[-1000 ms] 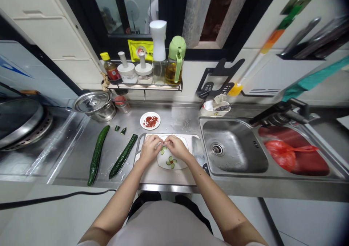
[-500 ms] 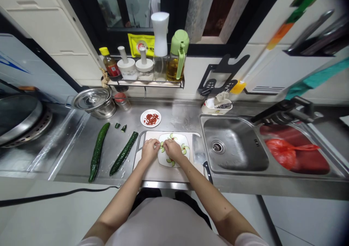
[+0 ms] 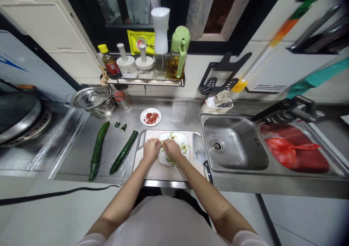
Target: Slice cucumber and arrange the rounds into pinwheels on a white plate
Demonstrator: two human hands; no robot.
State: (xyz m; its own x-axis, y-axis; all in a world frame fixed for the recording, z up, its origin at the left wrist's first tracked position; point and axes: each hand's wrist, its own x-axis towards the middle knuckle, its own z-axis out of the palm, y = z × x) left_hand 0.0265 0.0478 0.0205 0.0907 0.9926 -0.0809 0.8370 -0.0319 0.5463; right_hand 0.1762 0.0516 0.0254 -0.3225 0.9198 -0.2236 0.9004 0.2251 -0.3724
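On a white square plate, thin cucumber slices lie in small pinwheels with red bits at their centres. My left hand reaches over the plate's left rim, its fingertips pinched together. Just beside it, my right hand is over the plate with its fingers closed, almost touching the left fingertips. Green slices show between the two hands; whatever the fingers grip is hidden. Beneath the plate is a cutting board. A kitchen knife rests on the board's right side. Beyond the board stands a small white dish of chopped red pieces.
Left of the board lie a whole cucumber, a cut cucumber and two end pieces. A lidded steel pot stands behind them. To the right is a steel sink; a red plastic bag lies beyond. A seasoning rack hangs above.
Both hands have moved slightly down and left over the plate, uncovering the pinwheels at its back and right. Between the last two frames they stay nearly in place, fingertips drawing a little closer.
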